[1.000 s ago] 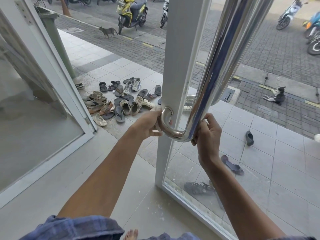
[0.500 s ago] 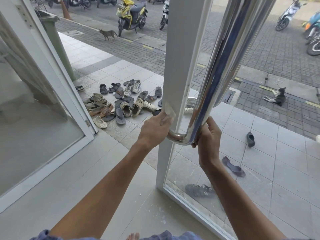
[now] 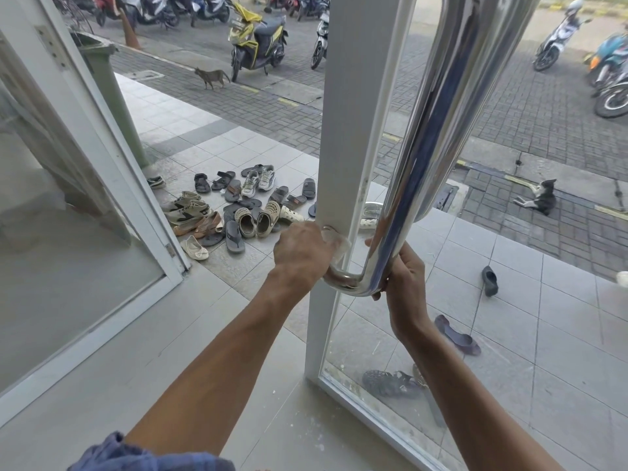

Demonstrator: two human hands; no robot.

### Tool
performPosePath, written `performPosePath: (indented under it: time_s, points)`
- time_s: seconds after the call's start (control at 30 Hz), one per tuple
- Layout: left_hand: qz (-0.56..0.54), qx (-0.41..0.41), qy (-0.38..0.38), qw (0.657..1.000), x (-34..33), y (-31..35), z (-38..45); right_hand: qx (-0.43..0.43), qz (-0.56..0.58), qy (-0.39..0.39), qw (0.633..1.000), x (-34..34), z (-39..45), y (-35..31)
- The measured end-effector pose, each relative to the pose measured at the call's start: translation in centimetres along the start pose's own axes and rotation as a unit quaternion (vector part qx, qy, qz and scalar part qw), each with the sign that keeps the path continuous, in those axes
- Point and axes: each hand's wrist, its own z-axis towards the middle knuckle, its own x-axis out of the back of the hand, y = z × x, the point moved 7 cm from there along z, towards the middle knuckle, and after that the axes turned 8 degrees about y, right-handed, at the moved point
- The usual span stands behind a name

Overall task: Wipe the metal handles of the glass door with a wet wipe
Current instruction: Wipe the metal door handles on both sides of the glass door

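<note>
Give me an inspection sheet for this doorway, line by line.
Surface: grey tiled floor inside, pale tiles outside.
Job's things: metal handle on the white-framed glass door; wet wipe pressed where the handle's lower end meets the frame.
Clutter: pile of shoes outside; stray sandals beyond the glass.
Grippers: left hand holds the wipe against the handle; right hand grips the handle's lower bend.
Cables: nothing seen.
Surroundings: parked scooters, walking cat, lying cat, green bin.
</note>
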Motion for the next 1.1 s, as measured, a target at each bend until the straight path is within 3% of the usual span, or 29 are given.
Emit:
performPosePath:
  time_s: [0.2, 0.37, 0.5, 0.57, 0.67, 0.77, 0.83, 0.97, 1.1]
  points:
    - [-0.060, 0.061, -0.046, 0.995, -1.1, -0.6, 1.2, -0.011, 0.003, 0.011, 1.000, 0.0, 0.1, 0.4]
    - [-0.090, 0.039, -0.122, 0.988, -2.2, -1.9, 2.0, -0.012, 0.001, 0.006, 1.000, -0.2, 0.1, 0.2]
    - [-0.220, 0.065, -0.210, 0.950, -2.9, -2.3, 1.3, -0.013, -0.002, -0.003, 1.000, -0.3, 0.0, 0.2]
    - [-0.350, 0.124, -0.275, 0.887, -3.9, -2.6, 0.4, -0.013, -0.002, -0.011, 1.000, -0.5, -0.1, 0.2]
    - [-0.553, 0.223, -0.322, 0.736, -6.2, -3.1, -0.7, -0.020, 0.006, -0.024, 0.999, -0.7, -0.2, 0.0]
    - [-0.670, 0.296, -0.350, 0.584, -8.2, -2.4, -2.0, -0.021, 0.010, -0.029, 0.999, -0.8, -0.3, -0.1]
    - [-0.700, 0.314, -0.347, 0.539, -8.5, -1.7, -2.2, -0.020, 0.006, -0.031, 0.999, -0.8, -0.2, -0.1]
    - [-0.712, 0.303, -0.347, 0.531, -8.4, -1.5, -1.6, -0.021, 0.006, -0.023, 0.999, -0.8, -0.1, 0.1]
    - [-0.658, 0.291, -0.353, 0.599, -8.2, -2.5, -1.1, -0.031, 0.009, -0.008, 0.999, -0.8, -0.1, 0.4]
